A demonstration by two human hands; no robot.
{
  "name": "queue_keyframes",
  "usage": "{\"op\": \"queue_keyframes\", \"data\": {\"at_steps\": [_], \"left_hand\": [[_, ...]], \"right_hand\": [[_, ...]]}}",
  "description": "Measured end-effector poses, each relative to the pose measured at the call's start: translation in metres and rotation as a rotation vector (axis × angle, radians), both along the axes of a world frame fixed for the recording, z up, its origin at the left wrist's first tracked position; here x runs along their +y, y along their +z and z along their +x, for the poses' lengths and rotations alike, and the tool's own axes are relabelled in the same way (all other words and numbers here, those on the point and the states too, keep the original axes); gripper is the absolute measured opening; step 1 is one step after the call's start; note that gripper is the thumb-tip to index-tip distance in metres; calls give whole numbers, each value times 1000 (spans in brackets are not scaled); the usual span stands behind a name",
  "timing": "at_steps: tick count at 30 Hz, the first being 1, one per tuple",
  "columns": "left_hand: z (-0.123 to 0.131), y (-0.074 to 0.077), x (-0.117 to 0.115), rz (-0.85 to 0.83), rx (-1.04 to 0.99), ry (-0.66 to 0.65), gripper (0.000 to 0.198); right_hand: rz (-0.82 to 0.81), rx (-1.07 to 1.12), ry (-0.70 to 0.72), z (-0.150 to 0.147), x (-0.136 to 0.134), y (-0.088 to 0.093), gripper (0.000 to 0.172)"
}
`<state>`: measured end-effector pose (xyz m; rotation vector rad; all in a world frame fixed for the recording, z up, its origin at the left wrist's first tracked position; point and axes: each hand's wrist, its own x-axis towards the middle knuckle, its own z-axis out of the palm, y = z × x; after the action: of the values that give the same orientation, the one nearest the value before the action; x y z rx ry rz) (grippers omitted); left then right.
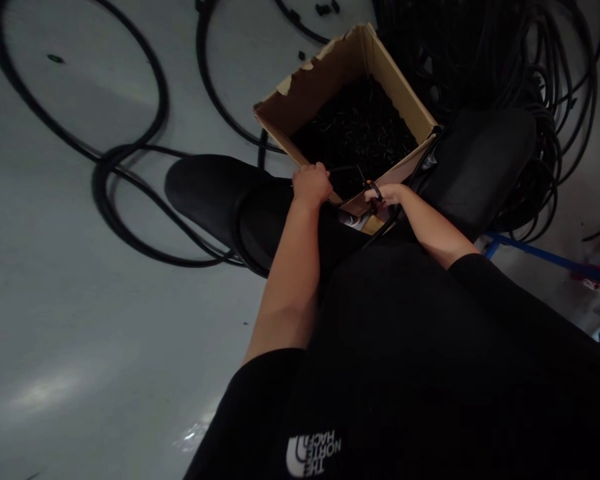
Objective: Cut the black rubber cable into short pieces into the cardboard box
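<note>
Gripping black tubing point(345, 169) over cardboard box point(330, 80), left hand point(311, 185) closed, right hand point(389, 195) closed on cutters point(375, 191); coils point(545, 113) beside.

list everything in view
cardboard box: one, tan, between the knees
cut tube pieces: many, black, inside the box
tubing: many coils, black, on the floor around the box
floor: one, grey, underneath
blue rail: one, blue, right of the tubing
small cutter: one, black and orange, in the right hand
left hand: one, gripping tubing at the box rim
right hand: one, holding the cutter
</note>
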<state>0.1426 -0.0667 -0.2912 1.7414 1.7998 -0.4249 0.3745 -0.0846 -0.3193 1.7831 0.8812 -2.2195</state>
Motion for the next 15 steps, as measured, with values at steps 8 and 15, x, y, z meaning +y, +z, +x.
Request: {"op": "queue_keyframes", "data": {"at_steps": [8, 15], "left_hand": [[3, 2, 0, 13, 7, -54, 64], [12, 5, -2, -7, -38, -132, 62]], "right_hand": [[41, 44, -57, -4, 5, 10, 32], [84, 115, -170, -8, 8, 18, 39]]}}
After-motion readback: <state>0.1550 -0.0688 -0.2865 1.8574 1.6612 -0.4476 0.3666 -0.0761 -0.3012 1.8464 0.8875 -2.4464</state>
